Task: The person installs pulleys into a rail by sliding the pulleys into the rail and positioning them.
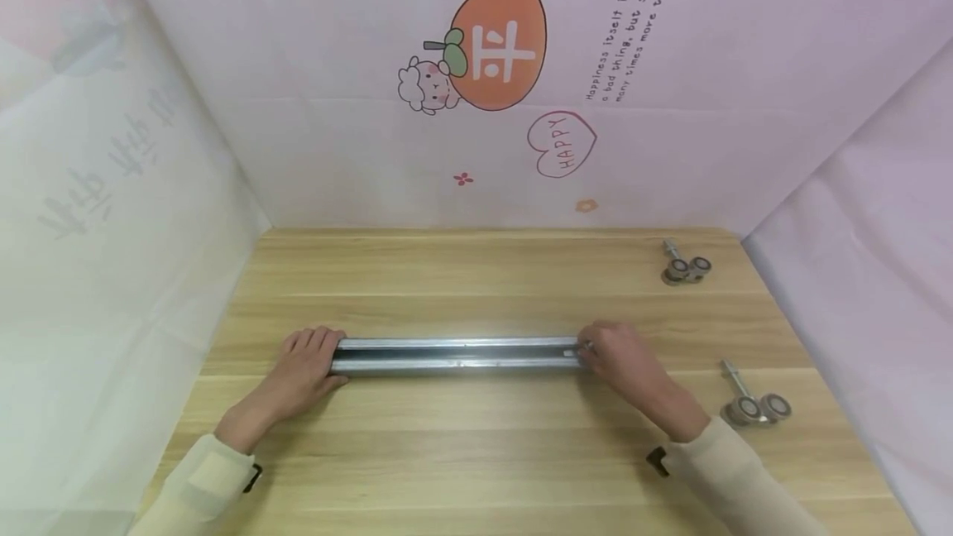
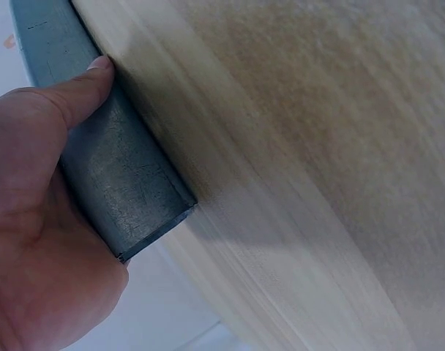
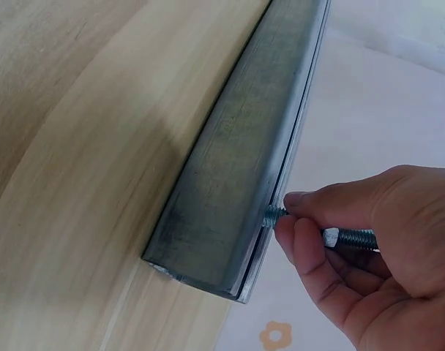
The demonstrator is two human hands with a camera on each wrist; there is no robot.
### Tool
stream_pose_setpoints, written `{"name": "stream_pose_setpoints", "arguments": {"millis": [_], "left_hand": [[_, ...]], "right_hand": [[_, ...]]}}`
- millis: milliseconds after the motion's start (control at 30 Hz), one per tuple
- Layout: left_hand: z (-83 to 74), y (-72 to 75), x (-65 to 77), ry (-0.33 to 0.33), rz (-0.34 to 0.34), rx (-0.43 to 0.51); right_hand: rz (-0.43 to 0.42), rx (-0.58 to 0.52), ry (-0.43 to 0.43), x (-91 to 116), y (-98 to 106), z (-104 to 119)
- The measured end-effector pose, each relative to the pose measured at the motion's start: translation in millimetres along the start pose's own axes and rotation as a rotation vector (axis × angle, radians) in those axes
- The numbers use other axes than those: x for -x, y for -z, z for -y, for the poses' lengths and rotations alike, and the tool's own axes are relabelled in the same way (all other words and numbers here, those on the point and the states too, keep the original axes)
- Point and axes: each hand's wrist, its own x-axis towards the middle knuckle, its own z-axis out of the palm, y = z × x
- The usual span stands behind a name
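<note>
A grey metal channel rail [image 1: 457,345] lies across the wooden table, its long slot facing up. My left hand [image 1: 301,366] grips the left end; the left wrist view shows the thumb [image 2: 87,91] pressed along the rail's flat side. At the other end, my right hand [image 1: 624,361] pinches a threaded bolt [image 3: 358,239] between thumb and fingers. The bolt's tip [image 3: 272,216] stands in the slot near the rail's end. Whatever the bolt joins inside the rail is hidden.
Two roller trolleys with bolts lie on the right of the table [image 1: 462,470], one trolley [image 1: 685,271] near the back and one trolley [image 1: 754,409] nearer the right sleeve. Printed pale cloth [image 1: 335,164] walls the back and both sides.
</note>
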Motion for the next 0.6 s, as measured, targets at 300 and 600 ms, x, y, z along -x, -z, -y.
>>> {"name": "stream_pose_setpoints", "arguments": {"millis": [300, 600], "left_hand": [[0.7, -0.7, 0.6, -0.012, -0.014, -0.003], [0.2, 0.3, 0.0, -0.006, -0.007, 0.001]], "right_hand": [[0.002, -0.009, -0.002, -4, -1, 8], [0.006, -0.021, 0.025, -11, -6, 20]]}}
